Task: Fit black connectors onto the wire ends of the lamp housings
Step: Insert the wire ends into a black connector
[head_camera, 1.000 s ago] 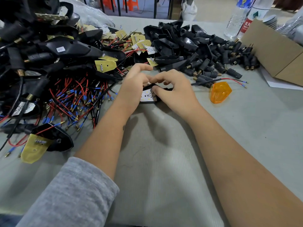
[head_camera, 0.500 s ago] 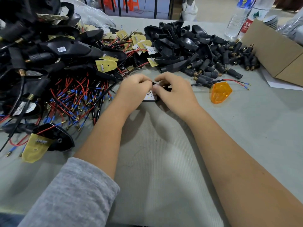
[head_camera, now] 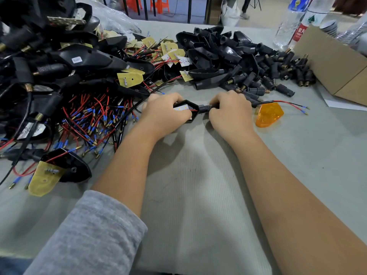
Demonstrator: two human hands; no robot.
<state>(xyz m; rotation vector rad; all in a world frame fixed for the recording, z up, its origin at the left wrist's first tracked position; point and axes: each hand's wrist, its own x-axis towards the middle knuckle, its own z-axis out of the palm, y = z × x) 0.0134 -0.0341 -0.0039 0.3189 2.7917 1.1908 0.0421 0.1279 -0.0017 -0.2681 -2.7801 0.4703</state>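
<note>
My left hand (head_camera: 164, 114) grips the black plastic lamp housing (head_camera: 186, 110) steady; my right hand (head_camera: 230, 114) pinches the black cylindrical connector (head_camera: 204, 108), seemingly seating it along the wire.

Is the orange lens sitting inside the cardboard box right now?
No, the orange lens lies on the grey table, apart from the cardboard box and just beside the right hand.

Black lamp housing (head_camera: 185, 108) lies flat, black connector (head_camera: 204, 108) at its tip.
</note>
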